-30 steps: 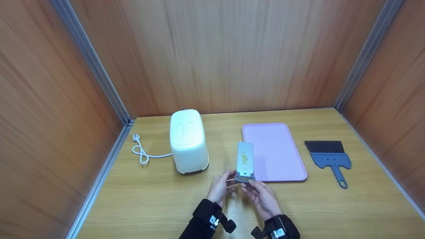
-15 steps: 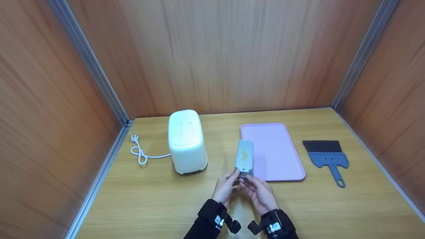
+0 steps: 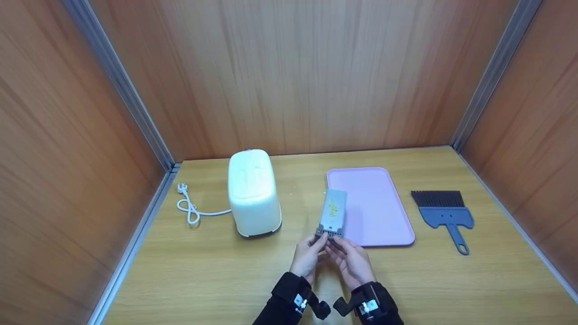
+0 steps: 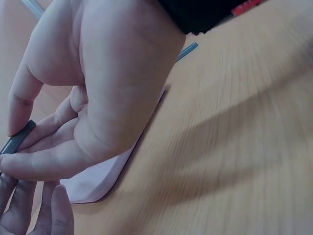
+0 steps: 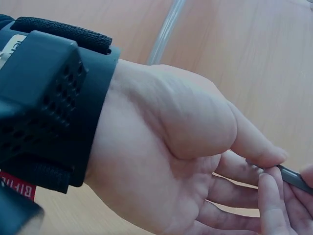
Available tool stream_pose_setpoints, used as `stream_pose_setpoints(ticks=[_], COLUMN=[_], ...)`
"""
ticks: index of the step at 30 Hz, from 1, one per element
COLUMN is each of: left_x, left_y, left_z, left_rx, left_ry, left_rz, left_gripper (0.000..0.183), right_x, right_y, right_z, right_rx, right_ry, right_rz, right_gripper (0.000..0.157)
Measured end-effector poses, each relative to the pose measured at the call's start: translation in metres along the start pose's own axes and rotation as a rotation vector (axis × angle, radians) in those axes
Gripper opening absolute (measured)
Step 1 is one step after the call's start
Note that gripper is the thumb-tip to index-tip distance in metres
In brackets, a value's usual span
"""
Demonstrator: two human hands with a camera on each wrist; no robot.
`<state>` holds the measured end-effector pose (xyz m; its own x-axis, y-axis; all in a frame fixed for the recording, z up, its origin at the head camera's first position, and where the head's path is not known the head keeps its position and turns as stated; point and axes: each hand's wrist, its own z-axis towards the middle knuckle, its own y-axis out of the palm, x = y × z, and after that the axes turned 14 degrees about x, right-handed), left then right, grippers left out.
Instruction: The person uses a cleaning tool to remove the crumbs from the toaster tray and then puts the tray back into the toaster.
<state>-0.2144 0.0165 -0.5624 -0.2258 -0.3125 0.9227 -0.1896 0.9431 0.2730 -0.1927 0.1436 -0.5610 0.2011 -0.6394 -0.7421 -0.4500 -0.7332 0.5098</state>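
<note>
A flat light-blue rectangular case (image 3: pixel 333 210) with a yellow print and a grey slotted near end is held between both hands, overlapping the left edge of the purple tray (image 3: pixel 379 207) in the head view. My left hand (image 3: pixel 308 256) pinches the left corner of the grey end, thumb on top. At the right corner, my right hand (image 3: pixel 353 262) pinches the same end between thumb and fingers. Both wrist views show only a strip of the grey edge, in the left wrist view (image 4: pixel 19 137) between thumb and fingers; the case's underside is hidden.
To the left stands a white rounded appliance (image 3: pixel 254 194) like a lidded toaster, its white cord and plug (image 3: pixel 192 210) looped beside it. A blue hand brush (image 3: pixel 447 216) with black bristles lies right of the tray. Wooden panels (image 3: pixel 289 76) enclose the table's back and sides.
My left hand has moved right and its thumb now lies on top of the grey end. The case has shifted slightly away and turned a little. Both hands are closer together.
</note>
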Motion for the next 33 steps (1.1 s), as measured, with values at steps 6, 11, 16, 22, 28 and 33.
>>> stream_pose_setpoints(ticks=[6,11,16,22,28,33], left_x=[0.002,0.004,0.005,0.007,0.009,0.01], left_y=[0.001,0.001,0.0,-0.001,0.0,0.003], left_z=[0.0,0.001,0.001,0.003,0.005,0.006], left_rx=[0.006,0.021,0.033,0.043,0.079,0.116], left_ry=[-0.002,0.011,0.011,0.023,0.028,0.044], left_rz=[-0.037,-0.05,-0.054,-0.05,-0.057,-0.063], left_gripper=[0.027,0.029,0.025,0.026,0.027,0.026], right_x=[0.001,0.002,0.003,0.005,0.008,0.01], right_y=[0.004,0.005,0.005,0.007,0.01,0.013], right_z=[-0.002,-0.002,-0.002,-0.003,-0.005,-0.006], right_rx=[0.004,-0.022,-0.025,-0.002,0.005,0.023], right_ry=[0.003,0.013,0.015,-0.005,-0.012,-0.034], right_rz=[-0.035,-0.034,-0.066,-0.09,-0.108,-0.138], right_gripper=[0.036,0.028,0.022,0.017,0.018,0.022])
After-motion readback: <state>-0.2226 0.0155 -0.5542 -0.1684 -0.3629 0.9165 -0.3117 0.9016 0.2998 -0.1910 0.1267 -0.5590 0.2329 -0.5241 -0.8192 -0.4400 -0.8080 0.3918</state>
